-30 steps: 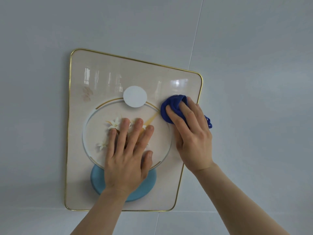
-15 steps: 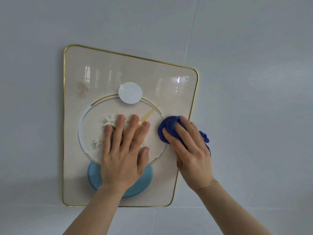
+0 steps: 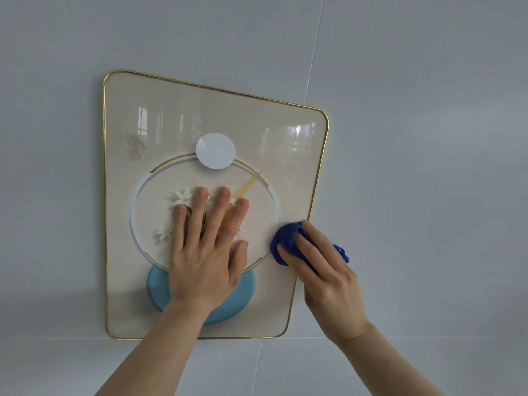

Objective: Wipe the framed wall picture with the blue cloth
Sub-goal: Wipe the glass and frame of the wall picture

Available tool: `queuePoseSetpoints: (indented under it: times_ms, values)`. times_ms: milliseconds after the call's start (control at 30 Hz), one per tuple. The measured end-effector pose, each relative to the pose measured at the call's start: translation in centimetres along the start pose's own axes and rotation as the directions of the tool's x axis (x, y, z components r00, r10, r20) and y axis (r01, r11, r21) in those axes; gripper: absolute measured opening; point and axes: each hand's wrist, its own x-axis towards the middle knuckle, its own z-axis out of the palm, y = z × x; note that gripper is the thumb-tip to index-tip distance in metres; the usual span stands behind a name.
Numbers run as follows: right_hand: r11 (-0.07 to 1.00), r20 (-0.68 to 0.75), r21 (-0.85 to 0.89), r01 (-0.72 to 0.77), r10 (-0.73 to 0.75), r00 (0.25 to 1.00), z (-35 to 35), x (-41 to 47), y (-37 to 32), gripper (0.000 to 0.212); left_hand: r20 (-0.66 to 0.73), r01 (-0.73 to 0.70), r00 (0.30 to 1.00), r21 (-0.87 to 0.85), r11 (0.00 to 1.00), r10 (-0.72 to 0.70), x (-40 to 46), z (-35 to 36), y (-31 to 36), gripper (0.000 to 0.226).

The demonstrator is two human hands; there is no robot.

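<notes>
- Head view: left hand (image 3: 204, 264) lies flat and open on the framed picture (image 3: 257, 130), fingers spread over the printed flowers.
- Right hand (image 3: 325, 275) presses the bunched blue cloth (image 3: 285, 238) against the picture's right edge, fingers curled over it.
- No readable writing shows.

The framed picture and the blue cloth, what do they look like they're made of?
Framed picture: a glossy glazed or acrylic face, since window reflections show across its top; glass or plastic can't be told. Its thin rim looks like polished gold-toned metal. Blue cloth: soft, fuzzy fabric, likely microfibre, bunched under the right hand.
</notes>
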Motion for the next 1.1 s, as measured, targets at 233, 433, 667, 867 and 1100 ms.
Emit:
queuePoseSetpoints:
  times_ms: [233, 433, 667, 867, 1100]
  values:
    - [0.998, 0.083, -0.055, -0.016, 0.020, 0.996, -0.9, -0.9, -0.9, 0.061, 0.004, -0.006, 1.000, -0.001, 1.000, 0.006, 0.0, -0.2, -0.1, 0.065]
    - [0.991, 0.177, -0.131, -0.030, 0.053, 0.983, -2.5, -3.3, -1.5, 0.063, 0.032, 0.004, 0.999, -0.050, 0.999, -0.003, 0.1, -1.2, 0.0, 0.066]
    - [0.909, 0.357, -0.134, -0.394, 0.415, 0.837, -5.5, -4.8, -1.8, 0.068, 0.139, 0.003, 0.990, -0.057, 0.998, 0.004, 0.4, -3.9, 0.1, 0.062]
    - [0.675, 0.434, -0.015, -0.737, 0.669, 0.604, -8.3, -2.3, -2.8, 0.042, 0.249, 0.015, 0.968, -0.156, 0.988, 0.024, 1.3, -6.5, -0.5, 0.059]
    - [0.377, 0.407, 0.384, -0.843, 0.750, 0.521, -10.2, 5.2, -6.0, 0.026, 0.106, 0.018, 0.994, -0.349, 0.937, 0.021, 3.1, -11.2, -4.9, 0.040]
